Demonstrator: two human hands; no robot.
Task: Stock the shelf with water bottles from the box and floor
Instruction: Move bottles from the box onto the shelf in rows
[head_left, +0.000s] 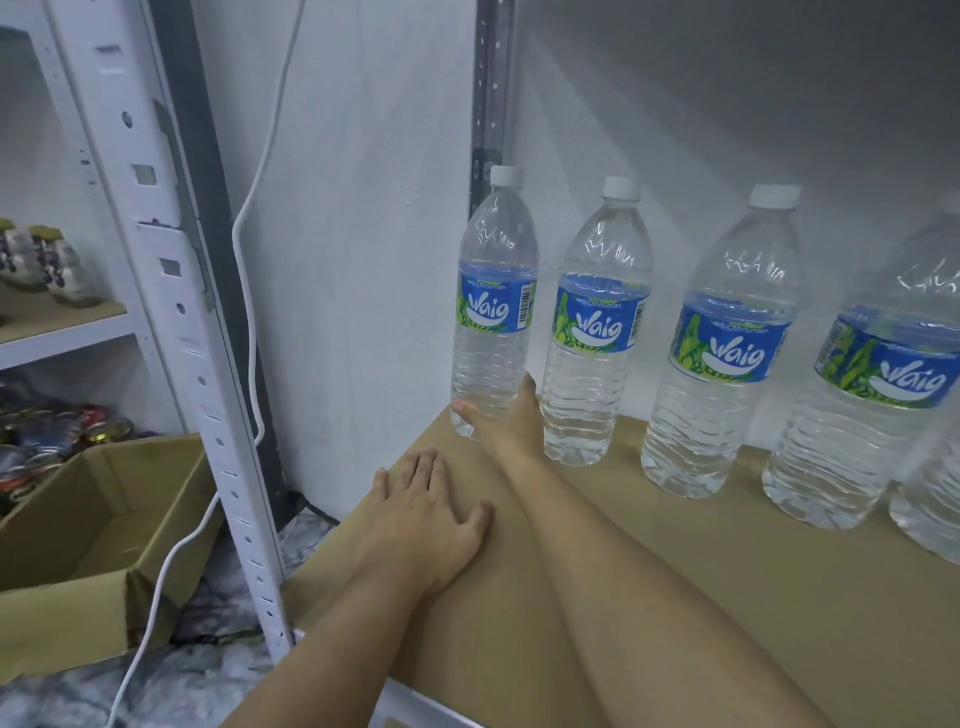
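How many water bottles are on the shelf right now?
5: the leftmost bottle, gripped by the right hand, then second, third and fourth rightward, and a fifth cut by the right edge. More may lie beyond.

Your shelf (675, 571) is a bare brown board. Five bottles (727, 353) stand upright on it in a close row, from 12 o'clock round to 4 o'clock, the last cut off by the frame edge. Your left hand (421, 525) lies flat on the board at 6 o'clock. Your right hand (506, 421) grips the base of the end bottle (493, 312) at 12 o'clock. On the floor (208, 675) at 8 o'clock sit an open box (88, 545) and a white cable (171, 561)
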